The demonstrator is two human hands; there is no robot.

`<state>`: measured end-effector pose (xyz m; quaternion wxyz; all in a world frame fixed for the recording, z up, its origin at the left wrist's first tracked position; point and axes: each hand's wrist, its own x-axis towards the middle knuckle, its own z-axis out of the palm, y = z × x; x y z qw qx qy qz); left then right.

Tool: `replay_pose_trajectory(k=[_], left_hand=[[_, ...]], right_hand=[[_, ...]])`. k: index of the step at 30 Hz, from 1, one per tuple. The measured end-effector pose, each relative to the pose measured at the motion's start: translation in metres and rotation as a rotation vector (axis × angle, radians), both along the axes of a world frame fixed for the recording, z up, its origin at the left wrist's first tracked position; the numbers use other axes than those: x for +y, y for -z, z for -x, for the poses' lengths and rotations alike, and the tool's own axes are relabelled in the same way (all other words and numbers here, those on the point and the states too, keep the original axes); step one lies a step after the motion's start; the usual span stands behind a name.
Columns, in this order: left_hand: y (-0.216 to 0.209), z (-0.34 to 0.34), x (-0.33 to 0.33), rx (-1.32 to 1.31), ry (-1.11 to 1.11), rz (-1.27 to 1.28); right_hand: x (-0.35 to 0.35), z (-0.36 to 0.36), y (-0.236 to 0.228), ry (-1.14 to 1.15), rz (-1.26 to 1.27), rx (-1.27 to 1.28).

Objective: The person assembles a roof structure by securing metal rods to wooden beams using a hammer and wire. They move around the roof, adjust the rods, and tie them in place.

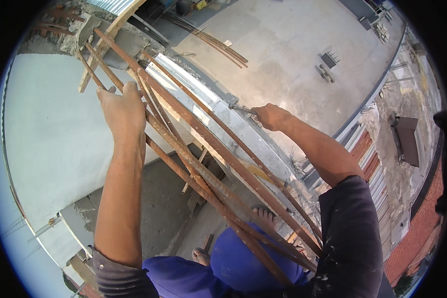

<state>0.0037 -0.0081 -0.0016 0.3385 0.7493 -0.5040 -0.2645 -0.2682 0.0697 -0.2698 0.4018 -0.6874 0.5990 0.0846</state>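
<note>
Several long rusty rebars (193, 121) run diagonally from a rough concrete column top at upper left down past my legs and under my right arm. My left hand (123, 108) is closed around one thinner rebar (103, 64) of this bundle, with its fingertips partly hidden behind it. Out to the right, my right hand (273, 117) grips a slim grey metal tool (245, 110) whose kind I cannot make out. The tool's end is at the edge of a pale concrete ledge (223, 116).
My sandalled feet (264, 212) stand on a grey surface below the bars. A pale wall (49, 134) rises at left. Beyond the ledge lies a concrete floor (283, 54) at a lower level, with loose rods (213, 42) on it. A wooden plank (109, 37) leans at upper left.
</note>
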Motion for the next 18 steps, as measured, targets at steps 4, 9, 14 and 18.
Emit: replay_pose_trajectory(k=[4,9,14,18], left_hand=[[0.001,0.001,0.0,-0.036,-0.024,0.032],[0.001,0.001,0.0,-0.046,-0.007,0.025],[0.001,0.001,-0.004,-0.047,0.008,0.005],[0.002,-0.002,-0.002,-0.005,-0.001,0.007]], right_hand=[[0.037,0.002,0.041,0.122,0.133,0.013],[0.002,-0.009,-0.015,0.101,-0.023,0.08],[-0.088,-0.038,-0.082,-0.302,-0.18,0.385],[-0.029,-0.011,-0.04,-0.054,-0.082,0.157]])
